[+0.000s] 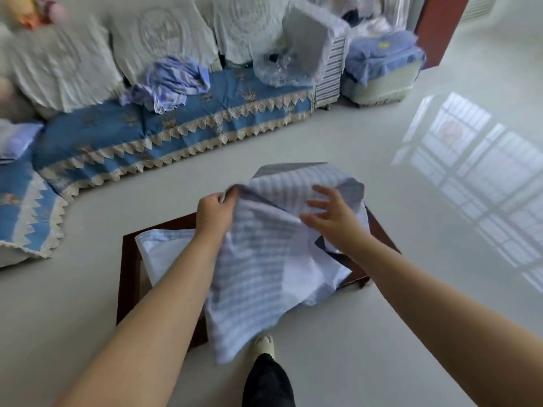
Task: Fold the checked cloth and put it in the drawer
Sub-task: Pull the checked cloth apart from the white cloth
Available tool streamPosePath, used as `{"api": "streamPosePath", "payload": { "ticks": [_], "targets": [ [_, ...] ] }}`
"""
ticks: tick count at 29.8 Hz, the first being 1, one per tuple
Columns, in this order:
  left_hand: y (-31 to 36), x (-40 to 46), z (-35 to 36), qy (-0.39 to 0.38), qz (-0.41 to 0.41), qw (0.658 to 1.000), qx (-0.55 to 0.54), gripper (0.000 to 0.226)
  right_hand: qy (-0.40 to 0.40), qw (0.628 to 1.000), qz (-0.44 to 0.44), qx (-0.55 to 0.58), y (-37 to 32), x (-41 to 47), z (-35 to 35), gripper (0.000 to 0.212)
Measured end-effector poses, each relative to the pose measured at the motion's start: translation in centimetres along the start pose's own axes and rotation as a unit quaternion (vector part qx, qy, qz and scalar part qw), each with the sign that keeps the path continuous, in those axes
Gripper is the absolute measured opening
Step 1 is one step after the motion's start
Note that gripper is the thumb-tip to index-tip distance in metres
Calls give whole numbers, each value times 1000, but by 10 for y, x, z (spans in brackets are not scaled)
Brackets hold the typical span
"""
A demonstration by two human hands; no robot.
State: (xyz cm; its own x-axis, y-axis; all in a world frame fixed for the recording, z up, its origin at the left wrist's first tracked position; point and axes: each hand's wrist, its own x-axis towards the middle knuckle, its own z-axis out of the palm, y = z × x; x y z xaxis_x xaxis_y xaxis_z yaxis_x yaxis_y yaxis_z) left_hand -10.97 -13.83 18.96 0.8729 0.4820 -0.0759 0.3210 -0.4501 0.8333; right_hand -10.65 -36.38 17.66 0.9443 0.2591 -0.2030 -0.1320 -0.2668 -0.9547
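Note:
The checked cloth (258,259), pale blue and white with grey bands, hangs in the air over a dark wooden drawer (127,268) that lies on the floor. My left hand (214,212) grips the cloth's upper left edge. To the right, my right hand (332,215) hovers with its fingers spread, close to the cloth's upper right part; whether it touches is unclear. White folded fabric (164,251) lies inside the drawer, partly hidden by the cloth and my arms.
A sofa with a blue, lace-trimmed cover (182,124) and white cushions runs along the back. A crumpled blue cloth (173,80) lies on it. A covered stool (382,69) stands at the back right. My foot (264,348) stands beside the drawer on the glossy floor.

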Motion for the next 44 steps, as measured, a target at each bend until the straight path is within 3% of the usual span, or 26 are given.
{"api": "streamPosePath", "payload": {
  "ticks": [3, 5, 7, 9, 12, 14, 15, 18, 20, 22, 24, 27, 30, 32, 34, 36, 40, 41, 44],
  "targets": [
    [62, -35, 3, -51, -90, 985, -135, 38, -181, 963, -11, -202, -11, -61, 0, 110],
    [95, -48, 6, -107, -132, 961, -216, 32, -200, 933, -34, -296, -15, -91, -1, 125],
    [122, -58, 9, -159, -135, 944, -257, 24, -151, 926, -64, -340, -14, -109, -2, 129],
    [148, -70, 12, -207, -115, 932, -273, 22, -63, 923, -81, -372, -10, -111, -5, 114],
    [172, -88, 19, -269, -76, 924, -261, 19, 82, 923, -58, -372, -22, -100, -22, 42],
    [172, -95, 24, -285, -61, 922, -257, 19, 122, 931, -48, -340, -35, -94, -35, 32],
    [171, -97, 26, -282, -66, 919, -269, 20, 115, 943, -52, -308, -42, -94, -39, 41],
    [174, -101, 30, -272, -127, 895, -330, 24, 69, 967, -49, -239, -56, -102, -27, 98],
    [184, -109, 29, -295, -151, 878, -346, 28, 101, 983, 14, -151, -60, -96, -14, 108],
    [195, -114, 30, -297, -134, 874, -360, 26, 146, 985, 95, -11, -69, -82, -15, 87],
    [199, -113, 28, -285, -94, 884, -358, 23, 157, 979, 127, 13, -80, -70, -25, 51],
    [190, -102, 11, -294, 5, 904, -310, 27, 202, 973, 90, 65, -89, -64, -45, 23],
    [139, -97, 4, -265, 132, 940, -170, 52, 221, 954, 77, 187, -103, -63, -64, 18],
    [91, -104, 16, -348, 117, 922, -122, 89, 210, 944, 36, 251, -121, -65, -75, 20],
    [52, -118, 40, -442, 84, 890, -66, 111, 207, 921, -2, 329, -142, -67, -83, 25],
    [38, -131, 64, -436, 68, 897, -35, 95, 200, 905, -34, 373, -157, -69, -91, 26],
    [47, -130, 87, -211, 31, 973, -91, 7, 225, 895, -66, 379, -168, -85, -111, 26],
    [53, -128, 86, -196, 39, 975, -91, 10, 237, 889, -68, 385, -167, -91, -117, 25],
    [60, -128, 89, -247, 82, 953, -156, 15, 263, 872, -49, 410, -151, -104, -134, 25]
  ]
}}
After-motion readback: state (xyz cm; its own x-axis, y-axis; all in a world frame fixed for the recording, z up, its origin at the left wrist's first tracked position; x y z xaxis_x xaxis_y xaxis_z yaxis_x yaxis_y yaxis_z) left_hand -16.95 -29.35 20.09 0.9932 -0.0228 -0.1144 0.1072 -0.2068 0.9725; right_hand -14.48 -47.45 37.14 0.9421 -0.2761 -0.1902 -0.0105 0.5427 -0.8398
